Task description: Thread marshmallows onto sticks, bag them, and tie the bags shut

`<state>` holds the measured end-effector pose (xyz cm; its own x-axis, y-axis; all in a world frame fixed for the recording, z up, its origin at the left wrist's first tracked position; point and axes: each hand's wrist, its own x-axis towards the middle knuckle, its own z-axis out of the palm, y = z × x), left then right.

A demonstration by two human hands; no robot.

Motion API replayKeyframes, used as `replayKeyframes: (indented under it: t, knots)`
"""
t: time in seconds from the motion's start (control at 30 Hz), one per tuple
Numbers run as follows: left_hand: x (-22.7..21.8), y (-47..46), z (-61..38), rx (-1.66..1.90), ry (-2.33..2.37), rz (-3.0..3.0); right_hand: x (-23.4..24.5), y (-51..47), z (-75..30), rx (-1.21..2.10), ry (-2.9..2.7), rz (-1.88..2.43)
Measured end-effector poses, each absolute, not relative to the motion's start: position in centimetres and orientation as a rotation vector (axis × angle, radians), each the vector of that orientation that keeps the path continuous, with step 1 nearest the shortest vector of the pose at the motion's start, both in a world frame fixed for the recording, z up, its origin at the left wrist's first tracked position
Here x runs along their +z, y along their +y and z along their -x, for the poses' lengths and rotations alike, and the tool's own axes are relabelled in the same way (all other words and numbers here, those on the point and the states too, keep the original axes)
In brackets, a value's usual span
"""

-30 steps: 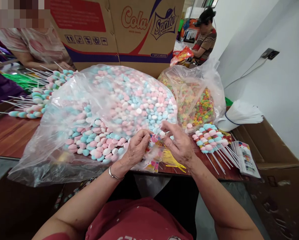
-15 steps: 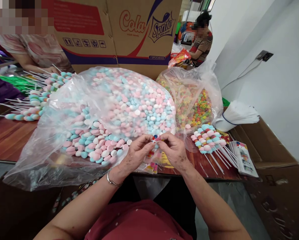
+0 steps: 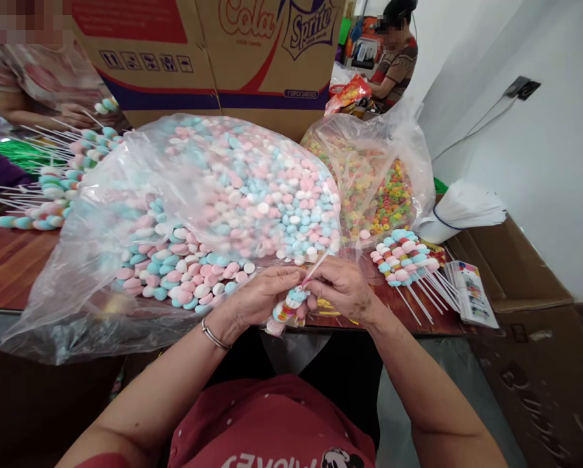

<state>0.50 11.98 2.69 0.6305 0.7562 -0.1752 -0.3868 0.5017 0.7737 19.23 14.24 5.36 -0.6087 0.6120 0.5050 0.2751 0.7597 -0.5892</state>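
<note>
Between my hands, near the table's front edge, is a candy skewer (image 3: 290, 305) in what looks like a clear printed wrapper. Its candies point down to the left, and its white stick (image 3: 315, 265) sticks out up to the right. My left hand (image 3: 264, 294) is closed around the candy from the left, some fingers hidden behind it. My right hand (image 3: 338, 289) pinches where the stick leaves the candy. Right of that hand lies a stack of candy skewers (image 3: 405, 259), sticks toward me. Beyond my left hand, pastel candies (image 3: 188, 273) spill from a large clear bag (image 3: 174, 153).
Behind stand a bag of small ring candies (image 3: 369, 175) and a big cardboard box (image 3: 213, 58). To the right are a bundle of white sticks (image 3: 466, 211), printed sleeves (image 3: 471, 296) and an open carton (image 3: 510, 279). More skewers (image 3: 52, 188) and a co-worker (image 3: 38, 91) are at left.
The skewer has swung from end-on to slanted, candies now low left and stick showing up right. My hands have shifted around it, and the whole view has tilted down a little.
</note>
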Motion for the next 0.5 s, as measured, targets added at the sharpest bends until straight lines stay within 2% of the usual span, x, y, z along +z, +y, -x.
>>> replayKeyframes:
  t: [0.13,0.3,0.4,0.5]
  knots:
    - [3.1,11.9,0.0,0.646,0.519,-0.862,5.3,14.0,-19.3,0.462,-2.24,0.638]
    - [3.9,11.9,0.1,0.714,0.602,-1.076,4.9,13.3,-19.2,0.33,-2.18,0.712]
    - [4.5,12.2,-0.2,0.775,0.686,-1.098,5.1,12.6,-19.6,-0.085,-2.099,0.829]
    - [5.0,12.7,-0.4,0.747,0.694,-1.116,6.2,12.4,-20.1,-0.447,-2.36,0.705]
